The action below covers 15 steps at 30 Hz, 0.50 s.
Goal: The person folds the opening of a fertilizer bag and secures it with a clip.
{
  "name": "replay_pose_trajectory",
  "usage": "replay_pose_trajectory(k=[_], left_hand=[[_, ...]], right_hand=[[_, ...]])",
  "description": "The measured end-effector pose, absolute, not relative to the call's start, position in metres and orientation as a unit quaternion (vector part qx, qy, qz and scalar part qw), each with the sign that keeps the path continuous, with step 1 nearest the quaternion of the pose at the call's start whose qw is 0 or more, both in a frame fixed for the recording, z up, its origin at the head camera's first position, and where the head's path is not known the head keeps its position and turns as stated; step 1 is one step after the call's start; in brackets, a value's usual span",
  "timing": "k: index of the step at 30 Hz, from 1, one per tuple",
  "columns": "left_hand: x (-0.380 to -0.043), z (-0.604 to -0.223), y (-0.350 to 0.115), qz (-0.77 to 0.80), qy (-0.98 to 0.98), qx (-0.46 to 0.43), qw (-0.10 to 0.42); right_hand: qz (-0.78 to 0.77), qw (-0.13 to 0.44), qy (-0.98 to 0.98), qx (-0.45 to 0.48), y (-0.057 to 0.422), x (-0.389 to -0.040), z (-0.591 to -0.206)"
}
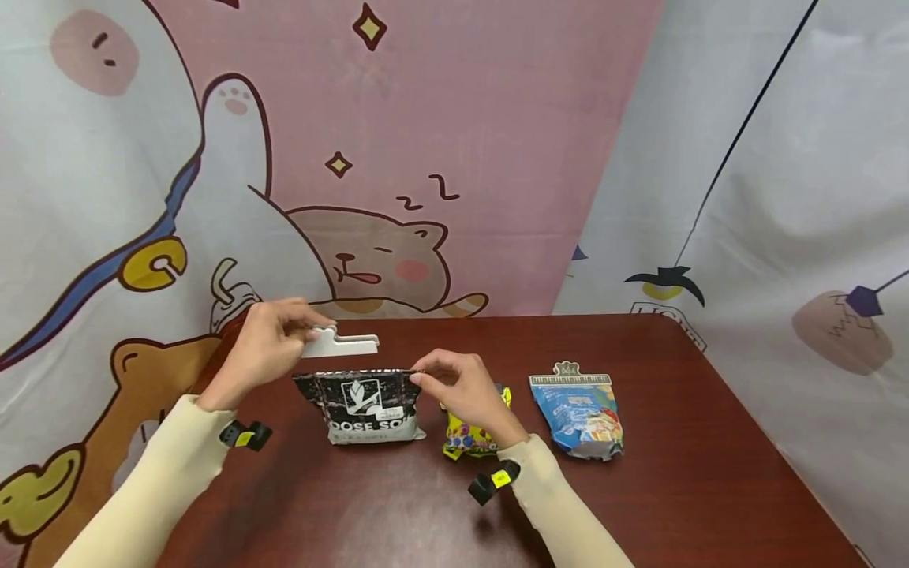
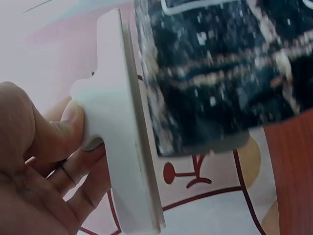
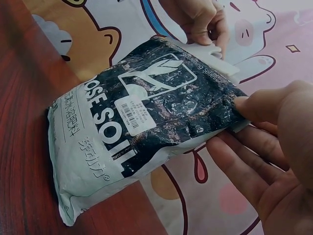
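A black and white soil bag (image 1: 369, 406) stands upright on the table, its top edge folded over. My right hand (image 1: 465, 390) pinches the bag's top right corner between thumb and fingers, as the right wrist view (image 3: 264, 152) also shows. My left hand (image 1: 273, 339) holds a white bag clip (image 1: 341, 344) by its handle, just above the bag's top edge. In the left wrist view the clip (image 2: 124, 127) is beside the dark top of the bag (image 2: 220, 68); thumb and fingers press its rounded tab.
Behind my right hand lies a yellow patterned packet (image 1: 469, 438), partly covered. Farther right is a blue packet (image 1: 578, 418) with a decorated clip (image 1: 568, 375) across its top. The reddish-brown table (image 1: 398, 513) ends at a printed cloth backdrop (image 1: 461, 118).
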State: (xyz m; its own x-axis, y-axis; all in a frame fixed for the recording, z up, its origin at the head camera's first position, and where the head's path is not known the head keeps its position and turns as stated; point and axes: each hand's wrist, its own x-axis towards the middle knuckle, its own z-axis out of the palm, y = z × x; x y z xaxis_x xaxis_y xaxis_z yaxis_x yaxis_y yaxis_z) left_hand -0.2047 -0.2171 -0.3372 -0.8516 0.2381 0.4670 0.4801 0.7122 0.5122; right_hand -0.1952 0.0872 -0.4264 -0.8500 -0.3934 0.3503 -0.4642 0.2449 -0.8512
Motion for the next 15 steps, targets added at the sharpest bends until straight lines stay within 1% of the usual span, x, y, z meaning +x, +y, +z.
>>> replay_pose_trajectory(k=[9,15], left_hand=[[-0.190,-0.337,-0.204,-0.347,-0.896,-0.210,0.179],[-0.185,-0.343,-0.198,-0.350,-0.890,-0.220,0.191]], right_hand=[[0.555,0.021,-0.789,0.263,0.089,-0.195,-0.428],[0.560,0.016,-0.786,0.260,0.090,-0.197,-0.429]])
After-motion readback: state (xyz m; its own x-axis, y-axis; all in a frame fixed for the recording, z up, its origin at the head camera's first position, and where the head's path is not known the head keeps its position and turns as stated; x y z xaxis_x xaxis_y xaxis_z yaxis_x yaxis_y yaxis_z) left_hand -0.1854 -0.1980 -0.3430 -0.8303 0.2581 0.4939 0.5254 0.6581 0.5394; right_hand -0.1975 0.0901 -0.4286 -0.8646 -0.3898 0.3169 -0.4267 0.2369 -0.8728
